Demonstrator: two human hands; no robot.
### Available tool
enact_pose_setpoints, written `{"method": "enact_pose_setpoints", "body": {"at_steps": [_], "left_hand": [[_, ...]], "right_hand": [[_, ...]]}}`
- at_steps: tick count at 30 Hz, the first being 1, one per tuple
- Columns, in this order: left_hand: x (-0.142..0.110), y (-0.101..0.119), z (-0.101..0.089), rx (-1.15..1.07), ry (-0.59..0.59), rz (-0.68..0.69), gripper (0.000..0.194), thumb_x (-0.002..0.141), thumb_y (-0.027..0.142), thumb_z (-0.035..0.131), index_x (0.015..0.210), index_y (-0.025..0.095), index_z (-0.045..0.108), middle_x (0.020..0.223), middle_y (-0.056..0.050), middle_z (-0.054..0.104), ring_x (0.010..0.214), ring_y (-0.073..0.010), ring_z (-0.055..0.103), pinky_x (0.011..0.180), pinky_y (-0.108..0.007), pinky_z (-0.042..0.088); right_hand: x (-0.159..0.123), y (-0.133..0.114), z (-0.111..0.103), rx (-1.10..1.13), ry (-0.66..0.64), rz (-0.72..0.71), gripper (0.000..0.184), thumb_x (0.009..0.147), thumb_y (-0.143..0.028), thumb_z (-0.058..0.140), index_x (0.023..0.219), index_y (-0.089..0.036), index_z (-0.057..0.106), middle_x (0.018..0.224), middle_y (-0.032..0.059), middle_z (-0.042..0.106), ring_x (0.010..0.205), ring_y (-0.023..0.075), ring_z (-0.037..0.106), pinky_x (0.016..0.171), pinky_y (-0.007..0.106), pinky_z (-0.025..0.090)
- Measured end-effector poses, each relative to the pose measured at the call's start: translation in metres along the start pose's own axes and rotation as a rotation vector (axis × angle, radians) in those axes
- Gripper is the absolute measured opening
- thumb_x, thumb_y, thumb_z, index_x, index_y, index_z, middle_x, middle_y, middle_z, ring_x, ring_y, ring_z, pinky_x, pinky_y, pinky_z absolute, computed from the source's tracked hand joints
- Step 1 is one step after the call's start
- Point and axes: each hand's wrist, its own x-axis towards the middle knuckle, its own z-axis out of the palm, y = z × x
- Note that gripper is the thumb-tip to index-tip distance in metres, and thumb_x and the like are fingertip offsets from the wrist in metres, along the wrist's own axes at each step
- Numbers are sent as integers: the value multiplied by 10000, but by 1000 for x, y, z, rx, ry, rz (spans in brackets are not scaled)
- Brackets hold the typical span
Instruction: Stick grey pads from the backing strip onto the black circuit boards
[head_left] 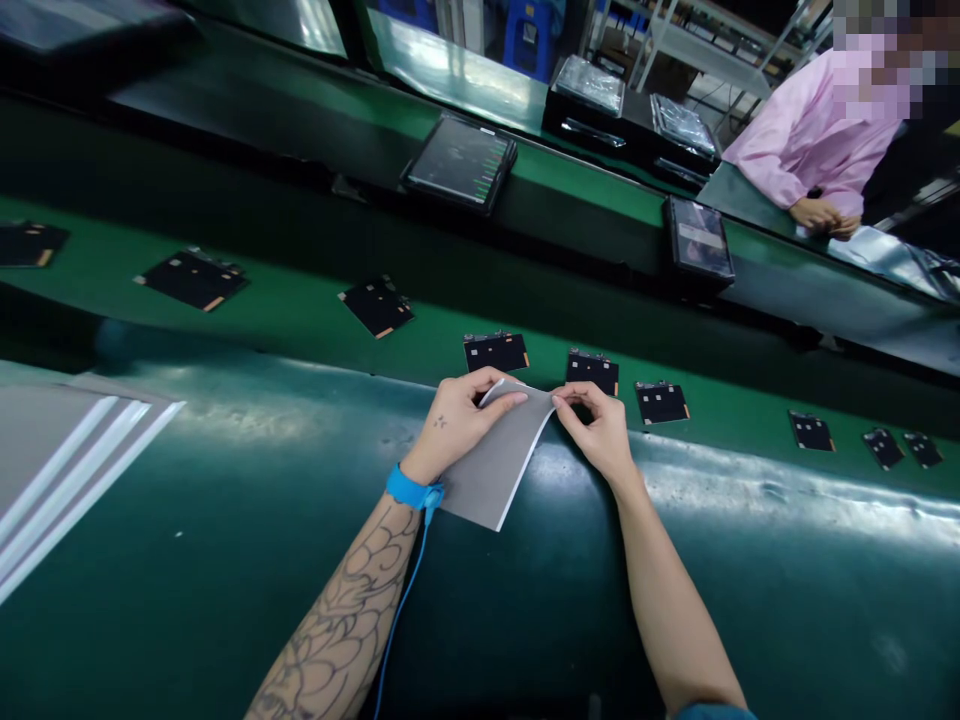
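A thin grey sheet (491,465) with a white strip along its right edge is held up in front of me over the green bench. My left hand (461,415) pinches it near its top left, thumb on the face and fingers behind. At the top right corner, the thumb and fingertips of my right hand (596,425) close on the sheet's white edge. A blue wrist strap (411,488) with a cord circles my left wrist. Just beyond the fingers, flat black panels with small tabs lie on the green belt, among them one panel (495,351) and another panel (592,370).
Larger grey sheets with white strips (67,470) lie at the left of the bench (247,600). More black panels line the belt (292,300). Beyond it, a raised shelf carries a black tray (461,160) and another tray (699,238). A person in a pink sleeve (795,140) sits across.
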Motion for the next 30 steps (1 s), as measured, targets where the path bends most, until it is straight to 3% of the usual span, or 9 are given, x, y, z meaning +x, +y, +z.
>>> {"method": "enact_pose_setpoints", "body": {"at_steps": [4,8,13,15,18,21,25,30], "left_hand": [[0,4,0,3,0,-1,211,972,434,778,994,230,829,961,-46,851,868,-234,777,754,-319,576],[1,4,0,-5,1,-2,233,970,450,773,995,225,829,960,-56,852,866,-239,777,759,-321,593],[1,0,0,4,26,-12,247,963,461,783,1008,223,831,983,-58,852,865,-239,774,761,-320,596],[2,-1,0,3,29,-13,250,962,463,786,1010,222,831,983,-57,850,864,-240,773,758,-320,592],[2,-1,-1,7,12,-5,234,968,451,778,1003,226,831,974,-51,848,854,-235,767,758,-318,581],[2,0,-1,9,2,0,228,970,449,775,1005,231,828,970,-50,847,831,-229,761,740,-314,573],[2,0,-2,25,-2,-7,239,974,465,771,1016,237,828,975,-55,847,835,-237,763,714,-314,568],[1,-2,-2,46,-4,-11,252,980,481,768,1028,241,828,988,-65,849,860,-246,771,708,-315,579]], "right_hand": [[1,0,0,-20,-24,35,184,1060,-446,691,1076,-266,726,1051,42,817,917,220,762,913,402,617],[3,-1,1,11,-69,60,246,1094,-505,622,1079,-264,671,1202,77,813,1068,245,762,954,413,601],[9,4,-16,67,44,97,275,1099,-538,607,1065,-266,632,1232,72,792,756,165,635,747,347,557],[15,9,-34,48,86,83,261,1096,-521,619,1073,-262,638,1231,75,766,789,167,625,746,337,540],[27,20,-64,-83,97,42,253,1084,-505,629,1091,-253,652,1265,103,671,1024,218,651,788,338,541],[37,35,-84,-264,44,40,250,1069,-497,630,1102,-252,670,1278,117,581,1125,252,611,850,369,555],[42,53,-92,-376,-42,50,198,1065,-439,609,1079,-251,671,1247,114,545,1162,267,582,1028,445,544],[43,63,-95,-403,-26,24,146,1070,-374,544,1046,-249,616,1201,119,533,1150,273,588,1125,480,505]]}}
